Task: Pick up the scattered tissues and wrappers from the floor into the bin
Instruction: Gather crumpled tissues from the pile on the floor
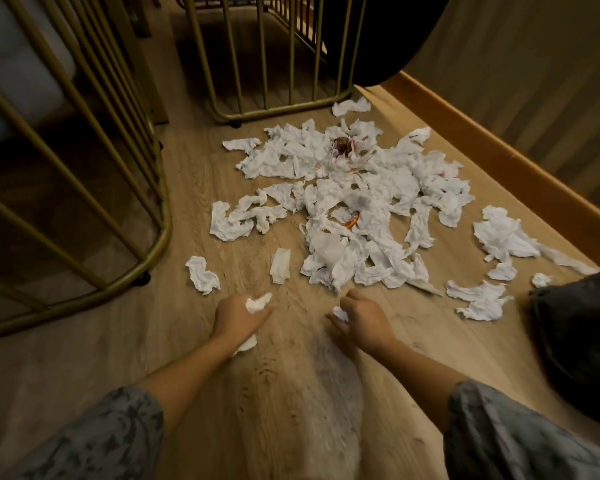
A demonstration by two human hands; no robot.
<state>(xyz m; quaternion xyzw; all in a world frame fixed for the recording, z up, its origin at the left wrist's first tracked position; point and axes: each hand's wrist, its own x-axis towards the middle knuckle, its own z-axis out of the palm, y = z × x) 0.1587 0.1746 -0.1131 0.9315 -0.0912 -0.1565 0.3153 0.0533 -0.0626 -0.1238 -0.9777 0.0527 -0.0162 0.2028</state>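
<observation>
dim warm yellowish indoor light, white tissues (pixel 354 202) the brightest patch, dark shadow under the gold rails (pixel 84 161) at left, black bag (pixel 582 344) at right smeared by motion blur, both sleeves soft, strong wide-angle bending at the edges, grainy overall

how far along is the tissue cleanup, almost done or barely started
Barely started. Nothing can be seen inside the black bin at the right edge, so nothing counts as done. In hand: the left hand grips a crumpled tissue, and the right hand pinches another small tissue. Left: the large pile of tissues with a few wrappers on the floor, plus stray pieces around it.
</observation>
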